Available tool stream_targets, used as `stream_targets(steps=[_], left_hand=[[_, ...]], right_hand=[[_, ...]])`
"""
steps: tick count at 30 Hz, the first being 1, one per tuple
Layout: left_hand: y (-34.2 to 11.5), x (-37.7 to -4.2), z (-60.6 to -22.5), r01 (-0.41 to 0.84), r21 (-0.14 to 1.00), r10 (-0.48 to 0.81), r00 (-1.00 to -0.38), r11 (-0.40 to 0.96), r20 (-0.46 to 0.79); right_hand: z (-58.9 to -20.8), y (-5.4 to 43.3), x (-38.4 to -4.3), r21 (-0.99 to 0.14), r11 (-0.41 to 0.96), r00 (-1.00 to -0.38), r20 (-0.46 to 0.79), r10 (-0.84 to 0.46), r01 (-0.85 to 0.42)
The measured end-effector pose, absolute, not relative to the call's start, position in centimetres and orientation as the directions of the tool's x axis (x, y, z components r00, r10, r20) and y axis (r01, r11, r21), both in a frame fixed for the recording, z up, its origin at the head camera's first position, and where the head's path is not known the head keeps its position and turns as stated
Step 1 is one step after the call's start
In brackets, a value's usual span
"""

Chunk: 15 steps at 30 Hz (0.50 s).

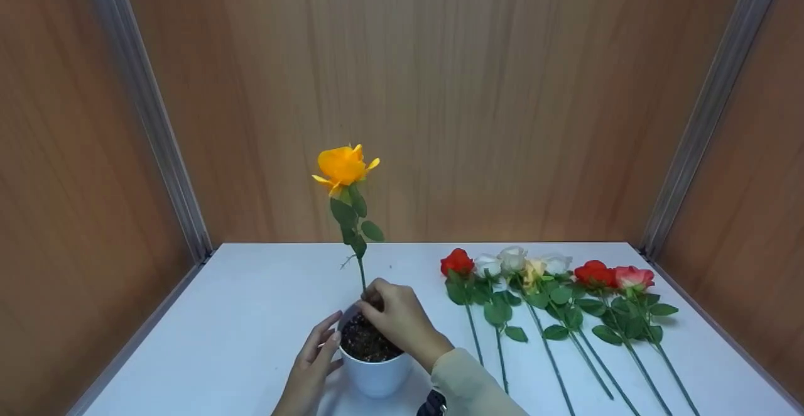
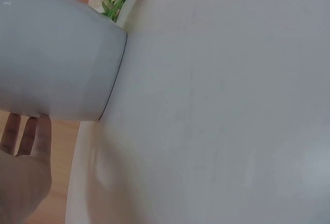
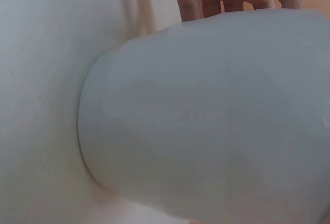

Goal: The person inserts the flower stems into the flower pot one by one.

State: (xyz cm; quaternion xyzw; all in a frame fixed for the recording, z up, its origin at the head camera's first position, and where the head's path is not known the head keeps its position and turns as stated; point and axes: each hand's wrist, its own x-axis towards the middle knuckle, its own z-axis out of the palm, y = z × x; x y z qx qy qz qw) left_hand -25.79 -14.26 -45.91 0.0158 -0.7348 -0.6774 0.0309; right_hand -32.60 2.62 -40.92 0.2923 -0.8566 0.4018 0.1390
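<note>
Yellow-orange rose (image 1: 342,166): upright above the far side of the pot, its bloom leaning slightly left; green leaves (image 1: 344,213) along the upper stem (image 1: 362,276).
Right hand (image 1: 402,320): fingers pinch the rose's lower stem, just above the soil near the far rim.
Left hand (image 1: 313,359): fingers spread, fingertips touching the side of the pot; the left wrist view confirms this contact.
White pot (image 1: 378,377): stands upright on the table, between the two hands.
Soil (image 1: 369,342): dark and crumbly, inside the pot below the rim.
Loose roses (image 1: 560,315): seven, lying on the right part of the table, well apart from the pot; from left, red, white, white, pale yellow, white, red and pink, stems toward the near edge.
Table (image 1: 220,328): white surface.
Right sleeve (image 1: 471,381): beige; a black item (image 1: 432,403) shows beside it.
Walls (image 1: 408,89): wood-grain panels, grey metal strips (image 1: 154,108) at the corners.
</note>
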Motion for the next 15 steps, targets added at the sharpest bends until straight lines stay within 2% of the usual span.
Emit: stream_targets(steps=[7,15], left_hand=[[-14.26,-25.89,-45.79,0.028,0.996,-0.062,-0.998,0.09,0.033],[-14.33,-25.85,-45.87,0.016,0.996,-0.069,-0.997,0.087,0.022]], right_hand=[[-40.86,2.67,-32.57,-0.611,0.516,-0.8,0.475,-0.367,-0.6],[-40.83,2.73,-32.35,-0.584,0.522,-0.783,0.472,-0.405,-0.622]])
